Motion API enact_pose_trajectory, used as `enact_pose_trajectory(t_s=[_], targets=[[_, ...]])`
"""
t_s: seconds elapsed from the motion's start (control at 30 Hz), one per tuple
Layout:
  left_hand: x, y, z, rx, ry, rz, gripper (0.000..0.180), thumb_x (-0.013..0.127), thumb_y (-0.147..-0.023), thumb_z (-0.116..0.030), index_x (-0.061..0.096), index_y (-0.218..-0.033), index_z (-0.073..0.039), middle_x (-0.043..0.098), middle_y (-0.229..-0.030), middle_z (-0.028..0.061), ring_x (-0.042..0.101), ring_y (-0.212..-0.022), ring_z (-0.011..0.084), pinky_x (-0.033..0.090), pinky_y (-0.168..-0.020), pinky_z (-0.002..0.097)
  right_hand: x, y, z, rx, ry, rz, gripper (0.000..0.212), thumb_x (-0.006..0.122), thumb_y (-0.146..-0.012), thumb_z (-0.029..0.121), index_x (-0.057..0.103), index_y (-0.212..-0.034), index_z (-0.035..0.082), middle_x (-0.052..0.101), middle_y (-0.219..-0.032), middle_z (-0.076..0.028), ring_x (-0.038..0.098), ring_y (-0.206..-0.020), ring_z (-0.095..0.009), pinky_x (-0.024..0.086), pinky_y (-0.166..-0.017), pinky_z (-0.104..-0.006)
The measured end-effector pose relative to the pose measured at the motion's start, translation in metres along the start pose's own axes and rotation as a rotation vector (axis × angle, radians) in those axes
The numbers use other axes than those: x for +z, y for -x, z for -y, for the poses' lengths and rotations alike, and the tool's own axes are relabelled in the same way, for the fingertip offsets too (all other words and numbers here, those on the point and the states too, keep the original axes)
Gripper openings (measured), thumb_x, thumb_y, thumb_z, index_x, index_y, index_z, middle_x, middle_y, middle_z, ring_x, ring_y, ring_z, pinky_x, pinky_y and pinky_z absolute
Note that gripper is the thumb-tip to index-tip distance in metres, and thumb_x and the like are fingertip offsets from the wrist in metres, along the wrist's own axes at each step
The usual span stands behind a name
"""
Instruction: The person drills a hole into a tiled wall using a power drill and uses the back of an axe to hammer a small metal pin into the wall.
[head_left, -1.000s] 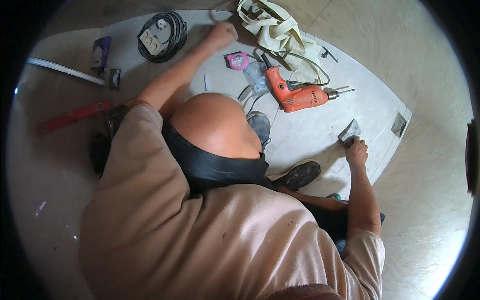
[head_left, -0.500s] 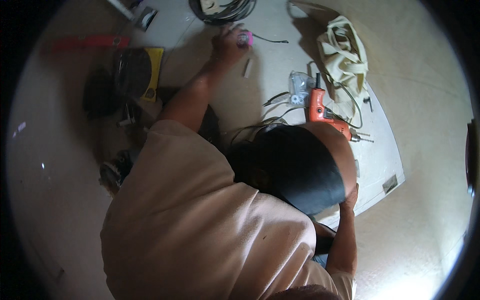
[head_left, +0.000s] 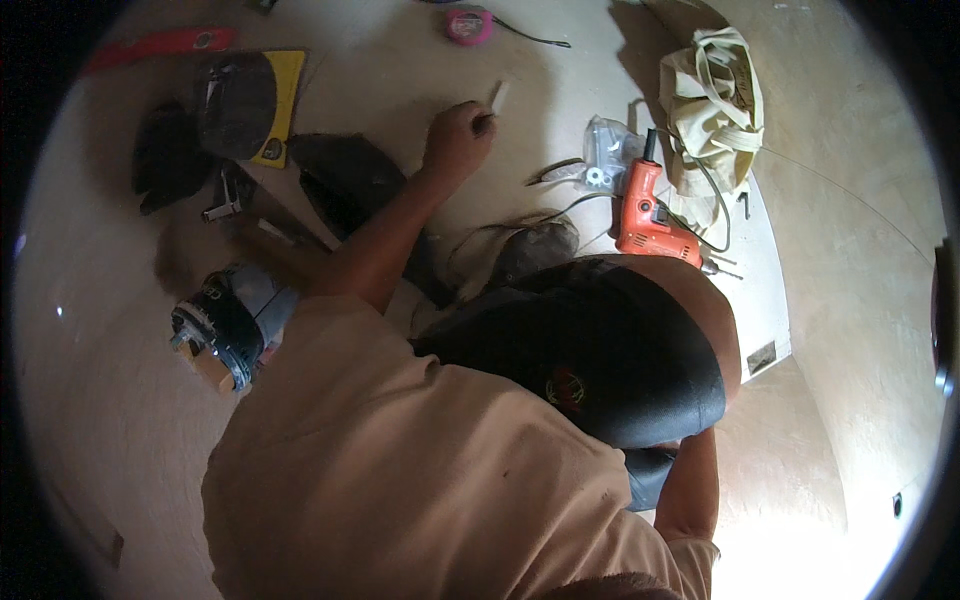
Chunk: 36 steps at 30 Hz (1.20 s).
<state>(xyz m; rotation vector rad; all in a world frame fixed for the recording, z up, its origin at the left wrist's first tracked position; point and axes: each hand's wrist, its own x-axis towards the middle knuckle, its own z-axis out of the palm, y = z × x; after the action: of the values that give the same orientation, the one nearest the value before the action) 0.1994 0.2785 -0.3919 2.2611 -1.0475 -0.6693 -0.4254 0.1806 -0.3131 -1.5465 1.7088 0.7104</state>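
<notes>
My left hand [head_left: 460, 138] is closed low over the pale surface, its thumb and fingertips pinched at the near end of a short white stick [head_left: 500, 94]. Beyond it lies a round pink tape measure [head_left: 468, 26] with a dark wrist cord. My right forearm [head_left: 690, 490] passes behind my bent knee in black shorts [head_left: 600, 350], which hides the right hand. Past that knee an orange power drill [head_left: 650, 215] with a bit fitted lies on its side. A clear plastic bag [head_left: 608, 150] holding small white parts lies against the drill's handle.
A cream cloth bag [head_left: 712, 120] lies crumpled at the far right. On the left are a yellow-edged black packet [head_left: 240, 105], a red level-like bar [head_left: 160, 45], a dark shoe-like item [head_left: 170, 155] and a cluttered tool container [head_left: 225, 320]. Cords run beside the knee.
My left hand has let go of the tape measure and come back nearer to the white stick. My right hand, partly visible before, is now hidden behind the knee. The view has shifted.
</notes>
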Motion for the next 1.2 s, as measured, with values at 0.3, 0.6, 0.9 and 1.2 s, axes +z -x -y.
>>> enact_pose_trajectory(t_s=[0.3,0.6,0.9,1.2], targets=[[0.071,-0.07,-0.211,0.803,-0.368,0.152,0.082,0.062,-0.089,0.0,0.048,-0.154,-0.048,0.012,-0.177,0.0068,0.052,-0.133,0.0405,0.05,-0.11,0.0477,0.031,0.006,0.012,-0.104,-0.021,-0.089,0.043,0.068,-0.096,0.031,0.072,-0.12,-0.004,0.074,-0.111,-0.03,0.072,-0.107,-0.043,0.055,-0.095,-0.0498],[0.015,-0.161,-0.18,0.273,-0.41,-0.026,0.04,0.069,-0.095,-0.041,0.076,-0.125,-0.015,0.074,-0.119,0.0211,0.07,-0.111,0.0423,0.055,-0.096,0.0508,0.019,0.031,0.063,0.101,-0.046,-0.053,0.043,0.077,-0.089,0.032,0.072,-0.118,0.0,0.074,-0.109,-0.028,0.071,-0.106,-0.046,0.056,-0.094,-0.0506],[-0.041,-0.181,-0.077,0.009,-0.433,-0.37,0.044,0.068,-0.094,-0.043,0.075,-0.121,-0.008,0.071,-0.128,0.0192,0.067,-0.119,0.0396,0.051,-0.103,0.0496,0.047,0.01,0.022,-0.012,-0.158,-0.167,0.037,0.078,-0.089,0.027,0.071,-0.112,0.0,0.073,-0.106,-0.029,0.07,-0.102,-0.047,0.056,-0.087,-0.0515],[-0.074,-0.19,-0.014,-0.288,-0.836,-0.202,0.046,0.077,-0.087,-0.034,0.071,-0.121,-0.003,0.07,-0.128,0.0151,0.068,-0.116,0.0342,0.054,-0.1,0.0455,0.071,-0.005,-0.007,-0.021,-0.211,-0.184,0.052,0.08,-0.086,0.025,0.069,-0.128,-0.005,0.073,-0.119,-0.028,0.071,-0.113,-0.04,0.056,-0.099,-0.0438]])
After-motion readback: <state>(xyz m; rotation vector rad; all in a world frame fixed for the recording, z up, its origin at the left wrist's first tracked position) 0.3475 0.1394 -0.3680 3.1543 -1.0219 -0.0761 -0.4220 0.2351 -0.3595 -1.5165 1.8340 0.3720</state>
